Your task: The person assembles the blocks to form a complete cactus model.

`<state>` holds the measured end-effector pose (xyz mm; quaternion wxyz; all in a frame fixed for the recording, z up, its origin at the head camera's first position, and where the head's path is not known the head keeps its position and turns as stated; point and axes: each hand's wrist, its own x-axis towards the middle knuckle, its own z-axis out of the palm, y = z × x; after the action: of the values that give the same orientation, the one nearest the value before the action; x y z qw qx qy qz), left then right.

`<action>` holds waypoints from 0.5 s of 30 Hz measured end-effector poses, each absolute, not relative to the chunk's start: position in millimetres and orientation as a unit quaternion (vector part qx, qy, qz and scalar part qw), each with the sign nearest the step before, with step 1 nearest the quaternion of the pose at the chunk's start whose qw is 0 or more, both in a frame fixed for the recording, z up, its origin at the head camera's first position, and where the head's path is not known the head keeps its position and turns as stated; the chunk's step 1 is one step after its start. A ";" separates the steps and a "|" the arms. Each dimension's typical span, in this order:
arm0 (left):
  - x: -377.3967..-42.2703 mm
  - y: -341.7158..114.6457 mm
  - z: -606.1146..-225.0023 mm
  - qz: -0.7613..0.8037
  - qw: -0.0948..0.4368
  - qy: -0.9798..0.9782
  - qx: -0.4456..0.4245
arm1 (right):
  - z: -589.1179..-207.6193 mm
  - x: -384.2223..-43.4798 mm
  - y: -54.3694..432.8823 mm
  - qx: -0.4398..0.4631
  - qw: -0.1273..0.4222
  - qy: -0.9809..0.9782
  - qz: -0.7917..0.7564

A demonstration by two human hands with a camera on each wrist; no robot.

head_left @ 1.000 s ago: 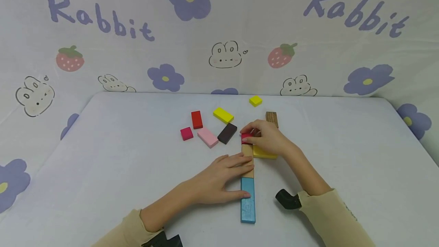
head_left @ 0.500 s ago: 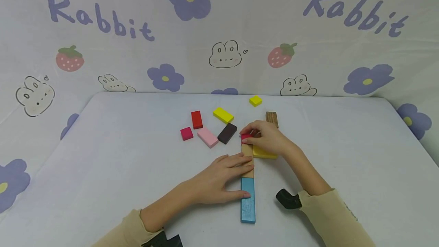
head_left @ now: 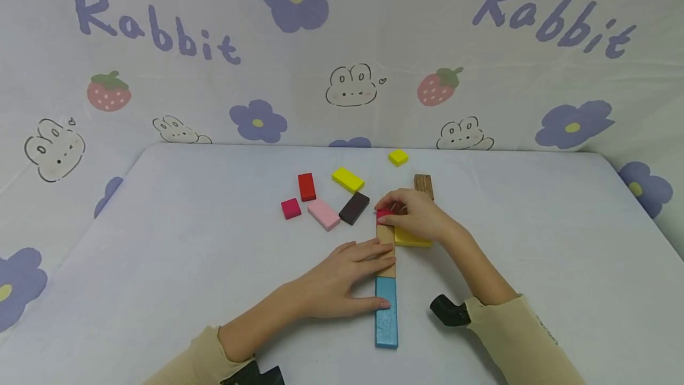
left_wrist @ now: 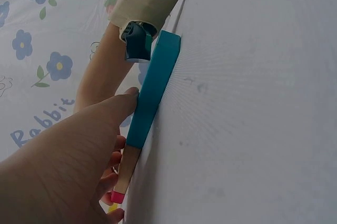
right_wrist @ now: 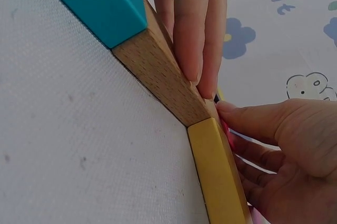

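Note:
A blue block [head_left: 386, 330] and a plain wooden block [head_left: 385, 233] lie end to end in a line on the white table. At the line's far end sits a red block [head_left: 383, 214], pinched between the thumb and fingers of my right hand [head_left: 419, 214]. My left hand [head_left: 342, 281] rests over the line, its fingers fairly straight on the wooden block and its thumb on the blue one. A yellow block [right_wrist: 213, 166] meets the wooden block at its far right side, partly under my right hand.
Left of the line lie a dark block [head_left: 354, 208], a pink block [head_left: 323, 214], a small red block [head_left: 291, 208], a longer red block [head_left: 307, 187] and a yellow block [head_left: 348, 179]. Farther back are a small yellow block [head_left: 398, 157] and a brown wood-grain block [head_left: 424, 186].
The red block and the right fingers have shifted very slightly toward the wooden block. My left hand and the other blocks stay where they were.

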<state>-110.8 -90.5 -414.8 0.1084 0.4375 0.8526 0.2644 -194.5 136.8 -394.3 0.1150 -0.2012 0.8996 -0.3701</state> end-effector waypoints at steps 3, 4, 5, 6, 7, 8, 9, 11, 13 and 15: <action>-111.2 -90.5 -415.1 0.263 0.109 0.853 0.437 | -394.0 -195.0 136.5 -0.202 0.117 0.900 -0.369; -111.1 -90.7 -414.9 0.263 0.110 0.853 0.437 | -393.6 -195.1 136.2 -0.201 0.118 0.899 -0.370; -111.0 -90.8 -414.7 0.263 0.111 0.854 0.436 | -393.4 -195.3 136.0 -0.200 0.120 0.899 -0.370; -111.0 -91.0 -414.5 0.263 0.112 0.854 0.435 | -393.1 -195.3 135.9 -0.199 0.120 0.900 -0.370; -111.1 -91.0 -414.5 0.263 0.112 0.854 0.434 | -392.5 -195.5 136.0 -0.198 0.121 0.900 -0.370; -111.2 -91.0 -414.5 0.263 0.113 0.855 0.433 | -391.7 -195.5 136.0 -0.197 0.122 0.900 -0.370; -111.1 -91.1 -414.3 0.264 0.115 0.854 0.433 | -390.8 -195.4 136.0 -0.196 0.122 0.900 -0.370; -110.9 -91.0 -413.6 0.264 0.117 0.855 0.432 | -389.1 -195.3 136.2 -0.192 0.124 0.900 -0.371; -110.4 -90.8 -412.4 0.265 0.118 0.854 0.432 | -388.0 -195.6 136.6 -0.187 0.126 0.899 -0.376; -110.1 -90.4 -411.6 0.264 0.117 0.854 0.433 | -387.8 -196.2 137.2 -0.180 0.128 0.897 -0.382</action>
<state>-110.1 -90.4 -411.6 0.1175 0.4326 0.8540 0.2641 -196.2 137.2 -387.8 0.1280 -0.1805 0.8974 -0.3818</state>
